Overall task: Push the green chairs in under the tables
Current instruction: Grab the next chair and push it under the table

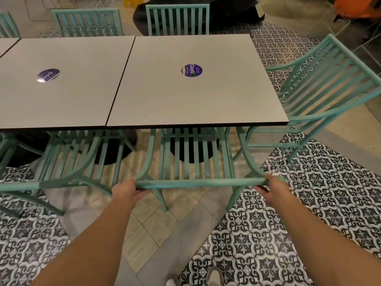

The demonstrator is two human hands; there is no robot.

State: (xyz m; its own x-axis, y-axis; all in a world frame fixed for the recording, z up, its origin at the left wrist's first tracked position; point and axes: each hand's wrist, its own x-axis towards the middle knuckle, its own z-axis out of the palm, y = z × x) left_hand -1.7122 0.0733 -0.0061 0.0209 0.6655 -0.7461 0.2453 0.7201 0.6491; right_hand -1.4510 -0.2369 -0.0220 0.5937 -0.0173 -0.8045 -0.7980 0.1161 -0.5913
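While both hands grasp the top rail of the green chair [189, 162] at the near edge of the right-hand table [206, 96], the push looks partly done: the chair's seat is already under the tabletop, and its slatted back stands out short of that near edge. The left hand [127, 191] curls its fingers round the left end of the rail; the right hand [272, 186] wraps the right end in the same way, so each grip is closed on the chair.

To finish well, the person would likely push both ends evenly and straight toward the table's far edge, keeping the rail parallel to the near edge so that neither front leg swings toward the black pedestal base [191, 147] beneath. The patterned tile floor [309, 203] has grout lines that could snag a leg, so a slight lift of the back legs, or a slow slide, seems wise. Fingers round the rail risk a pinch if it meets the table's near edge.

At the right edge of the table a second chair [321, 85] stands angled and well out, probably the next to tuck. The neighbouring chair [68, 162] on the left also sits short of its table [61, 83].
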